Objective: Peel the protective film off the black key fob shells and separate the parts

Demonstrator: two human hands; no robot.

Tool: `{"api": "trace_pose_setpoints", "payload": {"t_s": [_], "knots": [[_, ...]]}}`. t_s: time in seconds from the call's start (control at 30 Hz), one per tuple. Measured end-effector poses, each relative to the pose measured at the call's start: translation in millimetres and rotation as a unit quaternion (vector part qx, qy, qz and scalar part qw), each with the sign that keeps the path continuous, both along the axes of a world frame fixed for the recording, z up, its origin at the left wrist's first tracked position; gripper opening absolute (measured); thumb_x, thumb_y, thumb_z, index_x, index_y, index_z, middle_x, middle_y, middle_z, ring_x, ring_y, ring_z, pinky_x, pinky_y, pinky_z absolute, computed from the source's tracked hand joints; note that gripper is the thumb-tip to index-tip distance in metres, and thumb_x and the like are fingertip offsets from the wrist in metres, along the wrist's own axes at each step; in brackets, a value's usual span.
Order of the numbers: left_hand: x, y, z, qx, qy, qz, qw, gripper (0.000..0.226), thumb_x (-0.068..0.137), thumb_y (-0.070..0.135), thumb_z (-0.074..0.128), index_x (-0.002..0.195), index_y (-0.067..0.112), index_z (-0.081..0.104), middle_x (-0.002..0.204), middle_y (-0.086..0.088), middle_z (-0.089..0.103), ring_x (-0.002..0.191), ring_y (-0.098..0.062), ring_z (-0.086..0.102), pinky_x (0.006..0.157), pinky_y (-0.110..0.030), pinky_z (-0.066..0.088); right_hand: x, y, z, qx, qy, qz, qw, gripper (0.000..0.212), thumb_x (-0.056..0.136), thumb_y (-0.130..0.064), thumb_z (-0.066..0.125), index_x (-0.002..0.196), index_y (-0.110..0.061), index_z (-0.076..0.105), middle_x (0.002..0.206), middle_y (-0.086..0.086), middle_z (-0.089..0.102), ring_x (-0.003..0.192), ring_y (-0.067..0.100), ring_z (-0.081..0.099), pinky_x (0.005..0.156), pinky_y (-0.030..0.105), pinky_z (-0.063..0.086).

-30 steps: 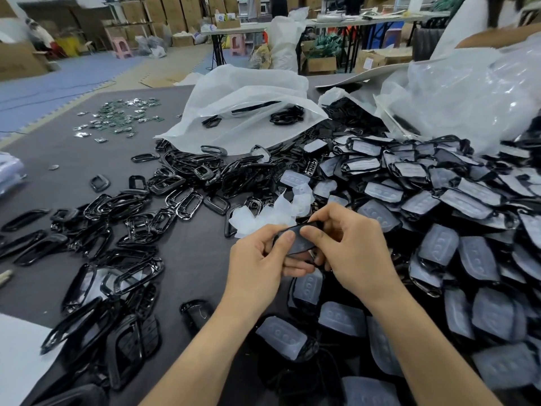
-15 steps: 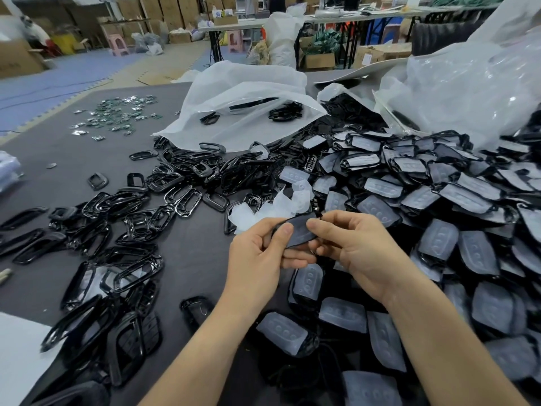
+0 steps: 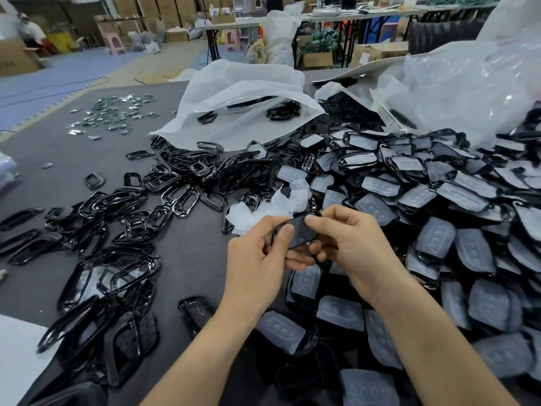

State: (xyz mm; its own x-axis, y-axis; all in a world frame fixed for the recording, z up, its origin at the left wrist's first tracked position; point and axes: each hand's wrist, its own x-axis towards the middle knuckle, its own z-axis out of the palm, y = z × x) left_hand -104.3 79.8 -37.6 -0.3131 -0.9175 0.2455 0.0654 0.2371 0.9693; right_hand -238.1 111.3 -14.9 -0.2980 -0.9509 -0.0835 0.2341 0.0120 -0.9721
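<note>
A black key fob shell [image 3: 298, 232] is held between both hands above the dark table [image 3: 190, 253]. My left hand [image 3: 257, 265] grips its left end, thumb on top. My right hand [image 3: 354, 244] pinches its right side, thumb pressed on the upper face. Just beyond the hands lies a small heap of peeled white film pieces [image 3: 263, 209]. A big pile of film-covered shells [image 3: 439, 218] fills the right side. Bare black frames and rings [image 3: 117, 230] are spread on the left.
An open white plastic bag [image 3: 240, 106] with a few black parts lies at the back centre; clear bags [image 3: 456, 83] are heaped at the back right. Small green circuit boards [image 3: 117, 112] are scattered far left. A white sheet [image 3: 17, 358] covers the near left corner.
The shell has stayed between both hands. My right thumb has slid over its upper face, and the hands have barely shifted.
</note>
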Motion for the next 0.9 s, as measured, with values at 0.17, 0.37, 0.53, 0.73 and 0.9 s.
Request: {"api": "trace_pose_setpoints", "payload": {"t_s": [0.17, 0.37, 0.53, 0.73, 0.9], "knots": [[1, 2, 2, 0.011, 0.013, 0.008, 1.000, 0.023, 0.099, 0.014, 0.049, 0.085, 0.009, 0.067, 0.061, -0.008, 0.071, 0.053, -0.024, 0.070, 0.048, -0.025, 0.055, 3, 0, 0, -0.045, 0.130, -0.021, 0.990, 0.023, 0.092, -0.014, 0.062, 0.073, -0.004, 0.056, 0.054, 0.004, 0.060, 0.043, 0.013, 0.055, 0.039, 0.021, 0.043], [2, 0, -2, 0.002, -0.043, 0.050, 0.998, 0.045, 0.096, 0.044, 0.047, 0.071, 0.014, 0.071, 0.060, -0.004, 0.071, 0.053, -0.021, 0.070, 0.055, -0.037, 0.059, 8, 5, 6, -0.067, 0.212, -0.054, 0.973, 0.005, 0.093, -0.013, 0.060, 0.088, -0.013, 0.061, 0.061, 0.007, 0.061, 0.038, 0.019, 0.055, 0.037, 0.023, 0.043], [23, -17, -1, -0.164, -0.200, 0.207, 0.944, 0.021, 0.096, 0.031, 0.051, 0.108, 0.036, 0.068, 0.109, 0.009, 0.069, 0.097, -0.012, 0.055, 0.090, -0.039, 0.047, -19, 32, 26, -0.091, 0.299, -0.245, 0.918, 0.011, 0.091, -0.020, 0.064, 0.080, -0.023, 0.063, 0.055, -0.008, 0.062, 0.041, 0.007, 0.057, 0.042, 0.016, 0.042], [31, -26, -11, -0.096, -0.478, 0.098, 0.868, 0.053, 0.097, 0.032, 0.051, 0.147, 0.024, 0.036, 0.159, -0.006, 0.022, 0.147, -0.025, 0.016, 0.119, -0.044, 0.013, -125, 31, 65, 0.042, 0.453, -0.399, 0.796, 0.016, 0.088, -0.025, 0.062, 0.095, -0.014, 0.070, 0.080, 0.002, 0.068, 0.074, 0.020, 0.061, 0.073, 0.030, 0.044], [33, -25, -6, -0.096, -0.406, 0.128, 0.900, 0.036, 0.092, 0.025, 0.063, 0.127, 0.025, 0.059, 0.149, -0.004, 0.040, 0.135, -0.028, 0.036, 0.111, -0.044, 0.030, -161, 17, 59, 0.176, 0.494, -0.358, 0.773, 0.020, 0.088, -0.018, 0.060, 0.091, -0.004, 0.073, 0.109, 0.012, 0.070, 0.102, 0.034, 0.060, 0.071, 0.028, 0.035]]}}
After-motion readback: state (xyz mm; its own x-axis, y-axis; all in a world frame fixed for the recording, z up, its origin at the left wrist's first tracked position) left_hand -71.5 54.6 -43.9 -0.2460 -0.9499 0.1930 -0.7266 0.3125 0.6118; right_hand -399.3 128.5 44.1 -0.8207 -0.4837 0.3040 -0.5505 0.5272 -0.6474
